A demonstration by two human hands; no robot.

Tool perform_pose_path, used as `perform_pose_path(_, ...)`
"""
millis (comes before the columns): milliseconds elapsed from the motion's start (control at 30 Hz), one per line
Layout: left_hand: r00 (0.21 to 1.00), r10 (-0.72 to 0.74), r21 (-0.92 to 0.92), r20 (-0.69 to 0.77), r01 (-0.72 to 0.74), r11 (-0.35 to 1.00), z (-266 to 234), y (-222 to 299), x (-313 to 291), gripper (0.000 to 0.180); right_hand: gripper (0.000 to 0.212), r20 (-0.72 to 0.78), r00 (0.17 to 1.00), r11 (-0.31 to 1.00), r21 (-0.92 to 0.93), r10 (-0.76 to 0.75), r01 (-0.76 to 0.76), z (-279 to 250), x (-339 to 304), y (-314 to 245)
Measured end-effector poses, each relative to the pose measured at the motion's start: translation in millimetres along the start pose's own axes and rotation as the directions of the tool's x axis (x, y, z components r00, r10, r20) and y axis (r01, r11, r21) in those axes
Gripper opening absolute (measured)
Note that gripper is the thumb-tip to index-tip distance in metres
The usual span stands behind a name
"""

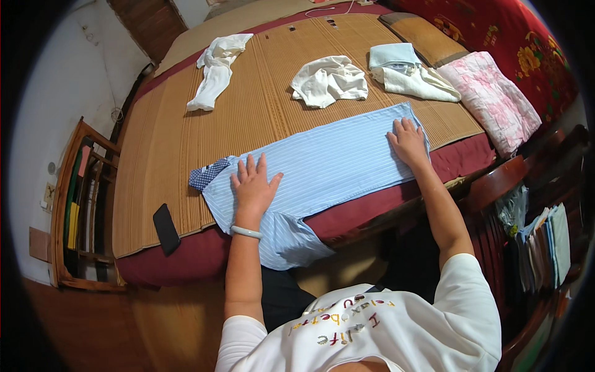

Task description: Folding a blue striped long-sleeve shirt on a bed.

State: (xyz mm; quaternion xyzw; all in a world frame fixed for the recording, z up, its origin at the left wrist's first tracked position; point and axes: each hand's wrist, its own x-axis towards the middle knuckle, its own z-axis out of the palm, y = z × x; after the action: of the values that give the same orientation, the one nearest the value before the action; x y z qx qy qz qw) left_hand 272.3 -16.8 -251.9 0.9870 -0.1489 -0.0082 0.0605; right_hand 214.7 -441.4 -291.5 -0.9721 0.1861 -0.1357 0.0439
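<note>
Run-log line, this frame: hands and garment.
left hand: flat on blue striped garment, near checked patch | right hand: flat at garment's right end | garment: spread on mat, part hanging over bed edge

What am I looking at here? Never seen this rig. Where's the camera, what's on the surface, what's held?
There's no robot, just a person's bare hands. The single picture comes from the left of two fisheye cameras worn on the head, looking down, so straight edges bend near the rim.

The surface is a bed with a tan ribbed mat. A light blue striped garment lies across it, partly hanging over the near edge. Beyond are a crumpled cream cloth and a long white cloth; a flat black object lies near the left corner.

Nothing appears to be gripped: the left hand and right hand rest spread on the garment.
</note>
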Motion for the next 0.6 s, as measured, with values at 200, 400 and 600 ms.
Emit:
perform_pose_path(200,0.936,0.325,-0.049,-0.137,-0.334,0.941,2.6,36.4,-17.9,0.074,0.056,-0.019,0.915,0.883,0.254,-0.404,0.395,-17.9,-48.6,-102.5)
perform_pose_path(400,0.917,0.396,-0.006,-0.04,-0.397,0.918,0.2,39.6,-19.0,0.077,0.066,-0.021,0.766,0.736,0.264,-0.642,0.624,-20.5,-70.8,-112.6)
perform_pose_path(600,0.973,0.229,-0.027,-0.008,-0.229,0.973,-2.4,9.2,-7.8,0.08,0.07,0.114,0.94,0.94,0.156,-0.323,0.304,-12.2,-31.0,-46.4)
